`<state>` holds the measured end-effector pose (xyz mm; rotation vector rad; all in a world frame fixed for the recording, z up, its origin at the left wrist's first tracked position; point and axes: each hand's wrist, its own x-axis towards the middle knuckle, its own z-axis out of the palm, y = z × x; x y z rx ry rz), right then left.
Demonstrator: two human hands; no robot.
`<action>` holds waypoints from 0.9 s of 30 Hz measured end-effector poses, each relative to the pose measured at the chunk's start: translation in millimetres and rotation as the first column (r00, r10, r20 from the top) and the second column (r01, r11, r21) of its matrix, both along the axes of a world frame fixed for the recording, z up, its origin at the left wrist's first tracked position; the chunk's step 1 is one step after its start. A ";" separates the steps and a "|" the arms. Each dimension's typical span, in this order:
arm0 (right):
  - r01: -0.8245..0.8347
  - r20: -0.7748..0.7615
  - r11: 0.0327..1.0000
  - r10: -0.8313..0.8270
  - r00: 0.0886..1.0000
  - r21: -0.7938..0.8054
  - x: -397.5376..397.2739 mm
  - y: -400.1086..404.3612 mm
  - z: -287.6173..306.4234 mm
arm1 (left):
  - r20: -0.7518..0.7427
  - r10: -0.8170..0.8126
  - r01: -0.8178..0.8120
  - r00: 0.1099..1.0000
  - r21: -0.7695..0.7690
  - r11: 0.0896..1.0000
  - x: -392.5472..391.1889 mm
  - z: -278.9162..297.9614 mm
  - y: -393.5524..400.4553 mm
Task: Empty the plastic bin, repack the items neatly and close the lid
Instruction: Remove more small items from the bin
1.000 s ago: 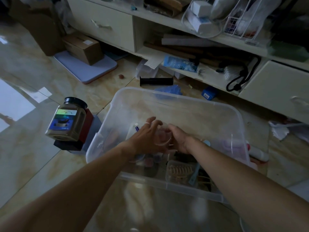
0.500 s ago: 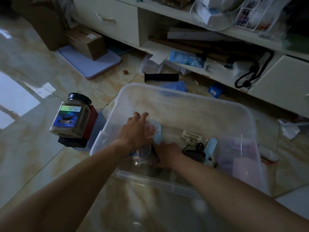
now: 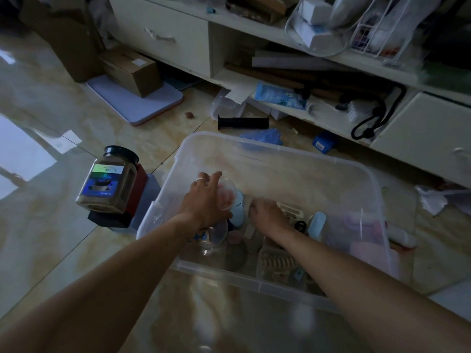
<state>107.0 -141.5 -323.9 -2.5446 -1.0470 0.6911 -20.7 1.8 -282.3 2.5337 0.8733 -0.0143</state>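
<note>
Glossy tiled floor (image 3: 51, 205), dim light; a low shelf (image 3: 305, 105) full of clutter runs along the far side. Clear bin (image 3: 280, 159) sits on the floor, lid off, with both forearms reaching in over its near wall.

Left hand (image 3: 204, 200): fingers curled round a small clear cup (image 3: 226, 194) with something pinkish inside. The cup lies tilted, mouth toward the right hand. A ring shows on one finger. Directly under this hand stands a second clear tub (image 3: 214, 238) with blue writing.

Right hand (image 3: 267, 215): fingers bent down among the items; blurred, so I cannot tell whether they pinch anything. A pale blue object (image 3: 239, 207) sits between the two hands, touching or nearly touching the cup.

Relation that matters: the remaining contents lie to the right of and below the right fingers — black loop item (image 3: 300, 225), light blue case (image 3: 317, 224), and a comb-like clip (image 3: 277, 263) nearer the body. The right hand is the nearer one to all of these; the left hand is occupied.

Outside the bin, left of the left fingers: a jar (image 3: 109, 182) stacked on a dark block.

Judgement: emptying stage, bin still partly full. The cup's exit path is probably left, toward the jar.
</note>
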 end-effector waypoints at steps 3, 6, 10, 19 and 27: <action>-0.287 -0.063 0.931 0.280 0.958 -0.227 -21.4 1.3 -4.5 | 0.029 0.016 -0.016 0.999 -0.004 1.000 -0.9 0.6 0.1; -0.440 -0.080 0.855 0.436 0.896 -0.275 -37.7 1.0 -19.0 | 0.048 -0.010 0.011 0.999 -0.032 0.999 -3.8 -1.5 1.2; -0.375 -0.049 0.882 0.377 0.925 -0.287 -33.2 1.1 -13.7 | 0.074 -0.032 0.038 0.997 -0.076 0.996 -8.1 -3.8 1.7; -0.059 0.137 0.961 0.022 0.990 0.271 -13.2 5.0 69.0 | 0.038 -0.162 0.164 0.986 -0.053 0.985 -0.1 5.1 -7.7; 0.002 -0.061 0.980 0.010 0.998 0.197 -41.2 23.5 89.3 | 0.128 -0.116 0.125 0.985 -0.066 0.990 -6.5 13.8 -8.2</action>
